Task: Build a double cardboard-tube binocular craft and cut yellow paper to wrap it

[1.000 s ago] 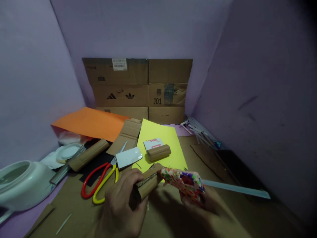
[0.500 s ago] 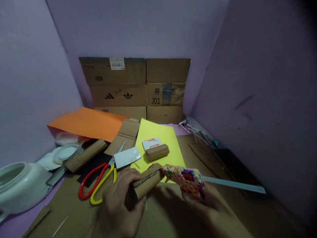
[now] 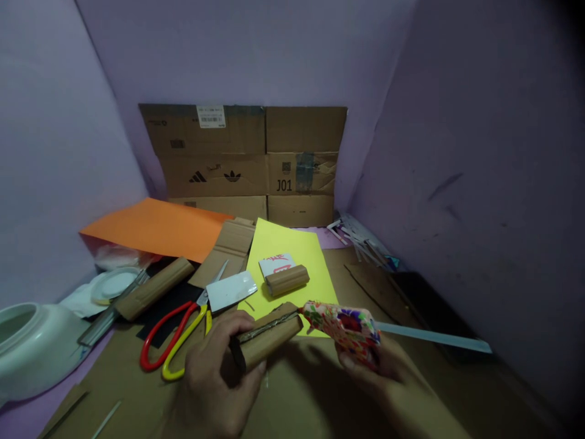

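Observation:
My left hand [image 3: 214,381] is wrapped round a short brown cardboard roll [image 3: 265,340], held level above the cardboard work mat. My right hand [image 3: 388,378] grips a flower-patterned glue gun [image 3: 345,327], whose nozzle touches the roll's far end near its seam. Just beyond lie a yellow paper sheet [image 3: 286,247], a smaller cardboard roll [image 3: 287,280] and a white card with red marks [image 3: 276,264].
Red-and-yellow scissors [image 3: 176,332] and a white card [image 3: 231,290] lie left of my hands, with a longer cardboard roll [image 3: 153,288], an orange sheet [image 3: 159,228] and a white pot [image 3: 31,347]. A flattened box [image 3: 247,161] leans on the back wall. A pale strip [image 3: 434,338] lies right.
The view has drifted slightly, so everything sits a little further left. Both hands keep the same grip, with the nozzle still at the roll's end.

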`<state>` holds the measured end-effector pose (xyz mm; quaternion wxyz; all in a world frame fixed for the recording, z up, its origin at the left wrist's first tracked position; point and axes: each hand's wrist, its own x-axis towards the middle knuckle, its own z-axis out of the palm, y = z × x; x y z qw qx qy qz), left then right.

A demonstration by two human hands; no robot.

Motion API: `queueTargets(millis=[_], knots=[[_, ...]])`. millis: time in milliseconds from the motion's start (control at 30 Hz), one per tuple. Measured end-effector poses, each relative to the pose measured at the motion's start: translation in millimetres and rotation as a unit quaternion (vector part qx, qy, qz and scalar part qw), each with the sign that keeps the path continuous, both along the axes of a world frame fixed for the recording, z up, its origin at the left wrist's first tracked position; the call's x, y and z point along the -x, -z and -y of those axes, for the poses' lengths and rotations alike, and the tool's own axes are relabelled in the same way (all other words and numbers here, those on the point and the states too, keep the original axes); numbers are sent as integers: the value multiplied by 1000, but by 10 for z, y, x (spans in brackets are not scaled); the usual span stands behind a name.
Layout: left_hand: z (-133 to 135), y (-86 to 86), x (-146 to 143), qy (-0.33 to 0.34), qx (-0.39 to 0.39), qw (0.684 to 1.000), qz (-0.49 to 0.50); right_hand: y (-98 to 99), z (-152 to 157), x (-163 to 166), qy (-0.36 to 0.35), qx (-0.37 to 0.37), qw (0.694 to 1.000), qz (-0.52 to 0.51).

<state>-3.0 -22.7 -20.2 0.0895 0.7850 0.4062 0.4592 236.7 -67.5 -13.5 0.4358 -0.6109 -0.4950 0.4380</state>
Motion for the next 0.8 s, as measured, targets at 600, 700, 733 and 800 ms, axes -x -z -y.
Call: queueTargets(millis=[600,700,733,800], knots=[[14,-21,-14,13,-17,1000,-13,74,38,-21,-28,12,999,10],[9,1,10,11,-7,1000,-15,36,16,-32,-23,-7,1000,0],[8,8,20,8,-5,1000,-15,17,-2,-48,-16,-16,1000,-2],[5,20,37,-3,4,1000,-17,-28,-61,-105,9,-31,999,-4]])
